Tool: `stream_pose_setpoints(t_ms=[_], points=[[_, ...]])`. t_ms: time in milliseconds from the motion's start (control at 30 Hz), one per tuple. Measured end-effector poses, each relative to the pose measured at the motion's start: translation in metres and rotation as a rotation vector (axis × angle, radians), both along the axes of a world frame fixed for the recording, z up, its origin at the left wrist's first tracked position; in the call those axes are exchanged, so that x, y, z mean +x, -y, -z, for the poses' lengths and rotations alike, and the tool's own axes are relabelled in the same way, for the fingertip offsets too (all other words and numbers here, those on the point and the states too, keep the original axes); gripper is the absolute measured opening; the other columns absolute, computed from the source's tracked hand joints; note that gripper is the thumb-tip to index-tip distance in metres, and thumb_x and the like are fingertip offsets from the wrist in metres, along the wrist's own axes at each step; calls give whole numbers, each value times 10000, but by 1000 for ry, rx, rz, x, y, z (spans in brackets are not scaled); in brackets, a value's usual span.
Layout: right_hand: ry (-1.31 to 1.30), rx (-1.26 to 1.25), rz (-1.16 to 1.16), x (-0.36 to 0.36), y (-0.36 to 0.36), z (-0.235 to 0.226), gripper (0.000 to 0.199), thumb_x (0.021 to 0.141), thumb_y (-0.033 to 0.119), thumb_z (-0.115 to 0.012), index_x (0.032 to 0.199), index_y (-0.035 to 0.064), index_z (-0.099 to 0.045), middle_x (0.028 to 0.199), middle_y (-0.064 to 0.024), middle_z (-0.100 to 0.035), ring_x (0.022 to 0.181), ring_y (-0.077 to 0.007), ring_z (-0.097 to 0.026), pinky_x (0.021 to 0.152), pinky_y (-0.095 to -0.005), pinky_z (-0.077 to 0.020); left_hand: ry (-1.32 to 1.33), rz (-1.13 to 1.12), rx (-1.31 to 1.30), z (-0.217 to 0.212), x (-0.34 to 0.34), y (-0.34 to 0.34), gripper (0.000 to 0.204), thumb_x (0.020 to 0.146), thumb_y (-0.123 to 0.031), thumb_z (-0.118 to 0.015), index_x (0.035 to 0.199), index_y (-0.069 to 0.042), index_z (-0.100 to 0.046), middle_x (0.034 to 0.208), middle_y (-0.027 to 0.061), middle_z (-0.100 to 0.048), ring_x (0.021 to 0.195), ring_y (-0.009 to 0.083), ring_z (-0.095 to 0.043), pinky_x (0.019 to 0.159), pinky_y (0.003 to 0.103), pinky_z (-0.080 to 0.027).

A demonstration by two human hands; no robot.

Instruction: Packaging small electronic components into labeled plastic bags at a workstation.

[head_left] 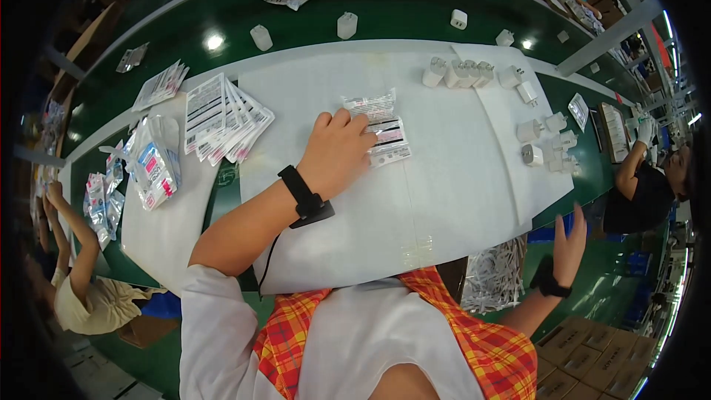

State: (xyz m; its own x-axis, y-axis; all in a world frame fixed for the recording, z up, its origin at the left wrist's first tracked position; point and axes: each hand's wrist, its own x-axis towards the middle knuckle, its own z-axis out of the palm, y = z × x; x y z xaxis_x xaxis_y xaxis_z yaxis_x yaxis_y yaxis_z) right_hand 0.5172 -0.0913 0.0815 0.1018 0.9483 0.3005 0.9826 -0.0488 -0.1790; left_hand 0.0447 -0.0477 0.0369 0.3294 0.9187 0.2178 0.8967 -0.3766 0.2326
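Note:
My left hand is over the middle of the white work surface, fingers curled down onto the left edge of a printed plastic pouch. The pouch lies flat, with a clear, crinkled upper end and a white printed lower part; my fingers hide some of it. Off the right front edge of the table, my right hand is raised with its fingers apart and nothing in it. White charger plugs stand at the right: a row of plugs at the back and a looser group with one round-ended plug nearer.
Fanned printed pouches and a filled clear bag lie at the left. More plugs, such as one plug, stand on the green table. A bin of strips and cartons are below right. Co-workers sit at both sides.

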Motion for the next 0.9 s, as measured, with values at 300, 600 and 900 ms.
stream_pose_setpoints(t_ms=[300,600,900], points=[[-236,-45,-1024,-300,-131,14,523,783,60,-689,1283,70,-535,1198,-178,-572,1103,-352,-543,970,-409,-429,86,4,-56,-1,-39,25,381,752,-217,-726,1113,-137,-635,1134,53,-579,1022,264,-508,883,399,-376],[-57,-236,-1007,-315,-300,-26,624,680,146,-810,1239,54,-550,1212,-183,-561,1113,-311,-553,920,-356,-464,9,-629,-66,15,-234,37,299,861,-157,-564,1133,-54,-634,1219,180,-595,1099,368,-561,893,450,-469],[-160,71,-986,-332,-296,-43,587,823,230,-685,1344,73,-465,1322,-168,-491,1231,-351,-454,1056,-386,-356,64,-729,-160,2,-211,25,277,863,-179,-595,1090,-46,-683,1128,162,-657,1021,353,-611,928,406,-468]])
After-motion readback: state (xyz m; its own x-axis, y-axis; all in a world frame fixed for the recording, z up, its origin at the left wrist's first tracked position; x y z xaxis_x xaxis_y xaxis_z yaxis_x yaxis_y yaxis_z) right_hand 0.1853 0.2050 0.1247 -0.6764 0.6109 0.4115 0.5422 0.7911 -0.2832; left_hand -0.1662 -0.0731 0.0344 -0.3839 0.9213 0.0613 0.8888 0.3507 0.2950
